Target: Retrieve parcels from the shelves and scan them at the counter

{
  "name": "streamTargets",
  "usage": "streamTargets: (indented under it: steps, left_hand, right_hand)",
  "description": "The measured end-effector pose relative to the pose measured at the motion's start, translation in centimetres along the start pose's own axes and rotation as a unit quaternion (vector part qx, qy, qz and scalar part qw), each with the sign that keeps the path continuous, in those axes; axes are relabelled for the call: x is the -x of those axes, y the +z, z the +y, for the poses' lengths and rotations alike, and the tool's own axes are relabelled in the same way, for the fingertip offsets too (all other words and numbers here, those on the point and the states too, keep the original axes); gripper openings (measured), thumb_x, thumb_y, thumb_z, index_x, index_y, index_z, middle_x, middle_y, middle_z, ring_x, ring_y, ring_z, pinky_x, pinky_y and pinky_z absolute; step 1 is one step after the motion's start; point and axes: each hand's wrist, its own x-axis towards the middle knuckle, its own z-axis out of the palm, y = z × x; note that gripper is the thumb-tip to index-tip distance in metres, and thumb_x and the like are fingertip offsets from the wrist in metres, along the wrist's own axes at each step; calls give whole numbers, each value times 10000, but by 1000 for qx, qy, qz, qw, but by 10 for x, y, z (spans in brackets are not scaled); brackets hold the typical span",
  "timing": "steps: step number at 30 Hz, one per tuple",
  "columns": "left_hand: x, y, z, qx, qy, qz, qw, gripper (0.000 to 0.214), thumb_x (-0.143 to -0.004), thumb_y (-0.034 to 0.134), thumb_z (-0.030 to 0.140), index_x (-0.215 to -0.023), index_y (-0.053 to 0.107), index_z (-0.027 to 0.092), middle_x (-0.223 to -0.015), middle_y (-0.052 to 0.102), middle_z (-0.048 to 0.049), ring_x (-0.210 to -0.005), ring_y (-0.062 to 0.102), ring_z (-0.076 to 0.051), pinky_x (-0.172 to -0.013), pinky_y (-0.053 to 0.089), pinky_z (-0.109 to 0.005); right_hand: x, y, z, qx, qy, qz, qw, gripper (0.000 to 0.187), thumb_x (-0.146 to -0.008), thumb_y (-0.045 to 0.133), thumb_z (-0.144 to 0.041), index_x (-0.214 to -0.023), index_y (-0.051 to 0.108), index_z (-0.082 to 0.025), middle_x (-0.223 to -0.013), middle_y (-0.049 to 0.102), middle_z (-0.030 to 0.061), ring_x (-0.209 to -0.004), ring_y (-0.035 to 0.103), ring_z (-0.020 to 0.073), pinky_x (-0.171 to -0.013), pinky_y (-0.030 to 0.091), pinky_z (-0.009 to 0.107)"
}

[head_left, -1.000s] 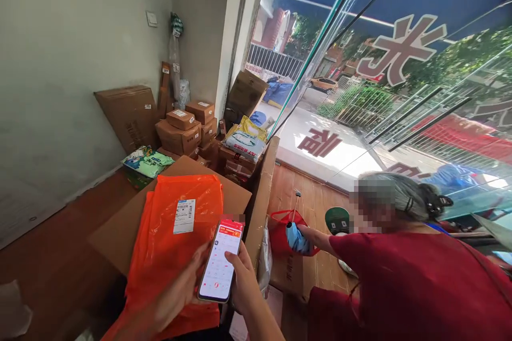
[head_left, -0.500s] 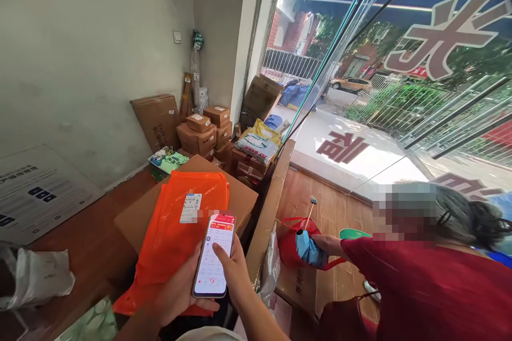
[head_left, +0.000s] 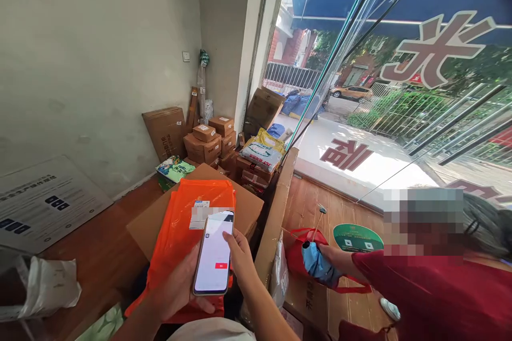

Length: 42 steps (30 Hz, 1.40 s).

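My left hand (head_left: 178,290) cradles a smartphone (head_left: 214,253) from below and from its left side; the screen is mostly white with a small red button. My right hand (head_left: 240,253) rests on the phone's right edge, its thumb touching the screen near the top. Under the phone lies an orange plastic parcel (head_left: 186,224) with a white shipping label (head_left: 200,213), resting on a large flat cardboard box (head_left: 160,218).
A person in a red top (head_left: 432,293) crouches at right, holding a folded blue umbrella (head_left: 318,266) beside a red bag (head_left: 298,253). Stacked cartons (head_left: 206,141) and sacks (head_left: 260,152) fill the corner. A glass door (head_left: 400,101) is on the right. A sign board (head_left: 40,202) leans at left.
The phone screen switched from a red-topped page to a mostly white one. My right thumb moved up the screen. The view shifted slightly left and the person's umbrella hand moved a little.
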Motion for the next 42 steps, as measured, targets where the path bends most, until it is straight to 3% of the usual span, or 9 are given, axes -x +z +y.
streamTargets:
  steps: [6, 13, 17, 23, 27, 31, 34, 37, 42]
  left_hand:
    - [6, -3, 5, -8, 27, 13, 1000, 821, -853, 430, 702, -1540, 130, 369, -1450, 484, -101, -1101, 597, -341, -531, 580, -327]
    - [6, -5, 5, -20, 23, 53, 998, 939, -828, 472, 712, -1553, 39, 301, -1486, 428, -158, -1157, 538, -362, -547, 562, -328]
    - [5, -6, 3, -24, 31, 58, 998, 972, -804, 510, 717, -1553, 45, 308, -1485, 429, -149, -1132, 553, -359, -554, 561, -326]
    - [9, -7, 7, -18, 41, 44, 998, 929, -845, 439, 712, -1551, -10, 309, -1458, 448, -158, -1086, 582, -327, -553, 574, -317]
    - [11, -6, 8, -36, 52, 54, 997, 889, -873, 444, 665, -1555, 13, 292, -1482, 420, -163, -1124, 569, -332, -580, 582, -323]
    - [8, -8, 3, -27, 60, 55, 996, 876, -856, 483, 661, -1546, 38, 358, -1552, 341, -117, -1178, 542, -360, -559, 572, -329]
    - [5, -13, -1, -8, 73, 50, 996, 865, -839, 521, 655, -1543, 110, 365, -1583, 298, -77, -1229, 509, -362, -525, 540, -291]
    - [8, -13, 1, 2, 77, 54, 996, 766, -880, 482, 619, -1534, 202, 336, -1552, 359, -71, -1243, 496, -329, -523, 523, -269]
    - [16, -9, 11, -6, 58, 29, 998, 716, -909, 397, 623, -1533, 213, 325, -1383, 540, -130, -930, 621, -257, -538, 531, -297]
  right_hand:
    - [5, 17, 9, 28, -24, 27, 999, 394, -571, 615, -277, -958, 613, -208, -886, 688, 5, -836, 596, 210, -739, 451, 315]
    - [1, 25, 19, 39, -23, 31, 998, 471, -715, 604, -531, -1045, 561, -198, -1057, 672, 83, -989, 602, 272, -804, 448, 369]
    - [0, 26, 16, 40, -19, 32, 999, 507, -701, 603, -580, -1017, 564, -185, -1024, 677, 94, -922, 608, 264, -772, 445, 366]
    - [11, 23, 5, 39, -17, -6, 999, 424, -663, 562, -465, -965, 622, -174, -880, 711, 52, -766, 595, 213, -695, 438, 332]
    - [10, 27, 4, 41, -18, 4, 999, 451, -658, 616, -499, -968, 636, -173, -930, 723, 71, -785, 608, 220, -715, 453, 346]
    - [3, 33, 5, 56, -17, 45, 997, 517, -619, 709, -587, -932, 624, -184, -923, 720, 85, -824, 626, 246, -741, 470, 369]
    - [4, 32, 8, 27, -21, 21, 999, 502, -658, 658, -599, -943, 615, -188, -936, 714, 78, -795, 606, 228, -718, 457, 355]
    - [10, 25, 10, 19, -28, -7, 999, 435, -709, 576, -514, -993, 628, -189, -949, 711, 59, -811, 594, 218, -729, 447, 338]
    - [21, 16, 11, 58, -62, -61, 995, 464, -711, 475, -378, -1098, 646, -187, -961, 713, 48, -863, 611, 229, -768, 460, 343]
